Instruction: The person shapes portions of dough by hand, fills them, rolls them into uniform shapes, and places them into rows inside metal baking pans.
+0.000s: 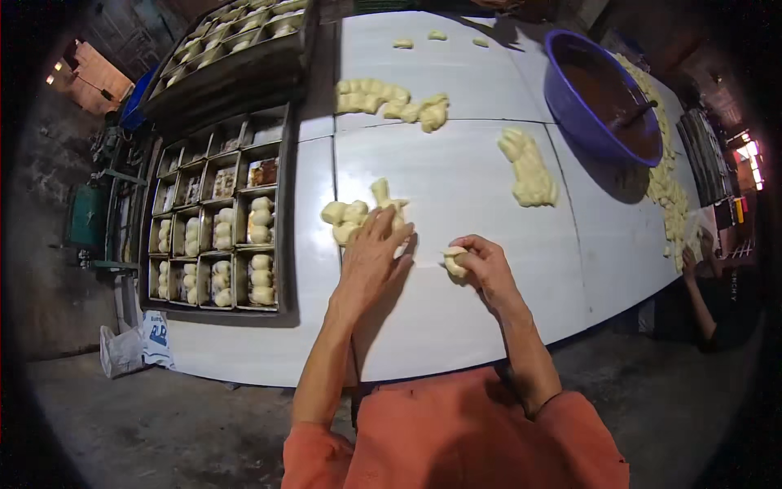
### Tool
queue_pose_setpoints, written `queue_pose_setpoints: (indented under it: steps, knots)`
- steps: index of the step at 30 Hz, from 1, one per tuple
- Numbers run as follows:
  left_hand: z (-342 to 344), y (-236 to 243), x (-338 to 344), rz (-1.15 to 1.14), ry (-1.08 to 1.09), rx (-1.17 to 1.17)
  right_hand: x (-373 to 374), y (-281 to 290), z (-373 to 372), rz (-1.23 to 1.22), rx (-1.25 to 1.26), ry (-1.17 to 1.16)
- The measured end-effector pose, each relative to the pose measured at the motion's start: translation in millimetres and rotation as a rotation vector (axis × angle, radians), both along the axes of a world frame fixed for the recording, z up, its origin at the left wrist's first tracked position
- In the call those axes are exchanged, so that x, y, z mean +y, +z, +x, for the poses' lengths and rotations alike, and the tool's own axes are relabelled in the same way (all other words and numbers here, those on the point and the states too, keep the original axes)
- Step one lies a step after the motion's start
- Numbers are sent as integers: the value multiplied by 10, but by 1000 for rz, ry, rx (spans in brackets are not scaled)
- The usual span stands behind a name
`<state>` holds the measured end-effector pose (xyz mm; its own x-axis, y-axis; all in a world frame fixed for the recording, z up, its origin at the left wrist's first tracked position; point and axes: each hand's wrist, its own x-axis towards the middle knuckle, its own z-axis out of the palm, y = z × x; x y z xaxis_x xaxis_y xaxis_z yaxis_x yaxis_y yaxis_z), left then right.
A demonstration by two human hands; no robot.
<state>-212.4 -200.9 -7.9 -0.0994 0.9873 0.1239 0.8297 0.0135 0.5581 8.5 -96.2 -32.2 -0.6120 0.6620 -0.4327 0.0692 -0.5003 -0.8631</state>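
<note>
A broad white table (456, 326) stands here in the gloom, its top catching a soft sheen. Around it spreads a rough, blotchy grey floor (204, 424), with a drab, stained wall (49, 281) over to the left. Bright light glares through an opening (749, 151) at far right.

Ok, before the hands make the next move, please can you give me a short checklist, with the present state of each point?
1. Right hand holds a dough piece: ok, pinched.
2. Left hand has a firm grip on the dough strip: cannot tell, the hand hides much of it.
3. Every compartment of the near tray holds dough balls: not ok, the two far rows show none.
4. Purple basin stands apart from both hands: ok.
5. The other person's hand is apart from these hands: ok, it is at the table's right side.
</note>
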Motion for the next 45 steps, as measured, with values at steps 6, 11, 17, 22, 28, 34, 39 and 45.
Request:
queue_pose_setpoints:
  steps: [6,11,17,22,28,34,39,45]
  knots:
    - [636,-41,225,208,125,-134,68,153,522,-85,190,-144]
    - [987,277,361,-312,143,-891,46,272,497,-138,200,-160]
    - [1123,118,429,-103,237,-1266,139,316,443,30,162,-235]
    - [1393,161,772,432,62,-1055,89,504,358,16,336,-327]
    - [1915,-96,1117,551,23,-1268,385,886,485,-161,523,-376]
    - [1937,-102,1171,-56,78,-1507,1482,972,837,114,510,-488]
    - [1505,-228,916,-206,227,-1296,3077,1204,1507,748,-96,-470]
    - [1388,-353,819,-162,454,-1381,4204,693,1953,894,-851,-93]
